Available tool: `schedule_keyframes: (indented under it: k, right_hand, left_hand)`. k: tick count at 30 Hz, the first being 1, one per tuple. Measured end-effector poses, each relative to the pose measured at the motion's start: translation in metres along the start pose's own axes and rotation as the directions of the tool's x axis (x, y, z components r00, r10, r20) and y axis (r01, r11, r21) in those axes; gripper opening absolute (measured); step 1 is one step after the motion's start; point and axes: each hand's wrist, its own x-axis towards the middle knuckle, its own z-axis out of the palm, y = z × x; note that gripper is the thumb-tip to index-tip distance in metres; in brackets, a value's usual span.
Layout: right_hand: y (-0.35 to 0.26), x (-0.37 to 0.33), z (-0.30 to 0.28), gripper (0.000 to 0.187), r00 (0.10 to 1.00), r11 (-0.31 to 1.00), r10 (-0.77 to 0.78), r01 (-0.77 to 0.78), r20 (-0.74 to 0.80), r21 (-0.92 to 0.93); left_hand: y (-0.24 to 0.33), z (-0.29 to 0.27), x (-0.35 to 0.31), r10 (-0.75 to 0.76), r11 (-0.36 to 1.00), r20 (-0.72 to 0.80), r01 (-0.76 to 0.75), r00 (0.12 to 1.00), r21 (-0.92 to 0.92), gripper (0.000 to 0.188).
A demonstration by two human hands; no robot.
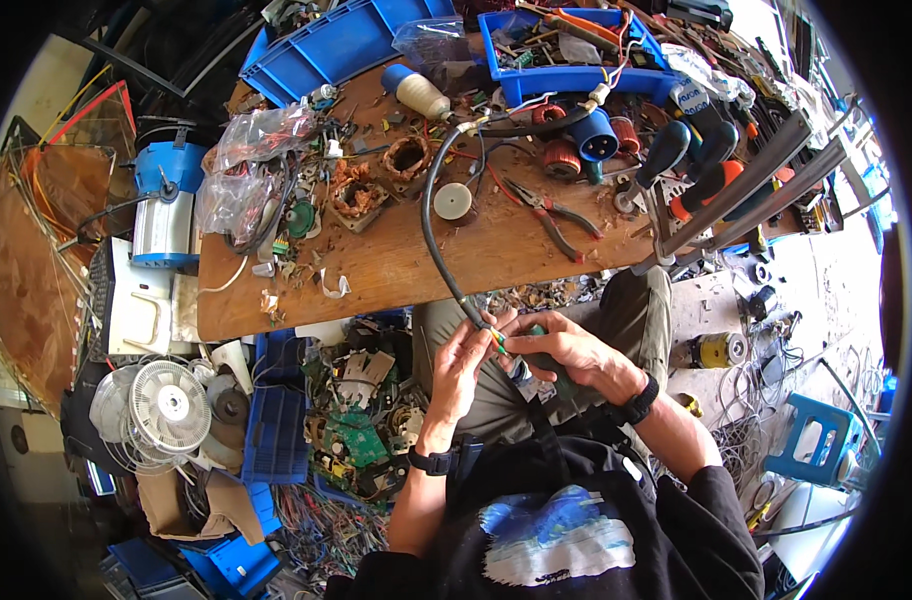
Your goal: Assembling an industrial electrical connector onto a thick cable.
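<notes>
The person's left hand pinches the end of a black cable that climbs toward twelve o'clock over the bench. Just beside it, at three o'clock, the right hand closes round a dark green handle.

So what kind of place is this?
Probably a repair or salvage workshop: there are pliers on a wooden table, a green circuit board among old parts, and lots of tangled wires.

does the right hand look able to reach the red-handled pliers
Probably yes: the pliers lie uncovered on the table, though the right hand seems to hold a dark green handle.
</notes>
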Motion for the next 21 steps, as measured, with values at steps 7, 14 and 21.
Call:
schedule_keyframes:
  k: [7, 14, 21]
  right_hand:
    - [0.003, -0.002, 0.008, 0.028, 0.970, 0.799, -0.244, 0.191, -0.016, -0.570]
    - [-0.009, -0.002, 0.025, 0.035, 0.970, 0.739, -0.244, 0.173, -0.019, -0.651]
    - [-0.067, -0.002, 0.021, 0.053, 0.910, 0.895, -0.375, 0.305, -0.177, -0.325]
  left_hand:
    - [0.029, 0.002, 0.011, -0.025, 0.994, -0.167, 0.007, 0.986, -0.107, 0.052]
    - [0.065, 0.006, 0.046, 0.011, 0.990, -0.200, -0.039, 0.980, -0.139, 0.034]
    - [0.056, 0.013, 0.027, 0.438, 0.846, -0.173, -0.341, 0.882, 0.409, 0.042]
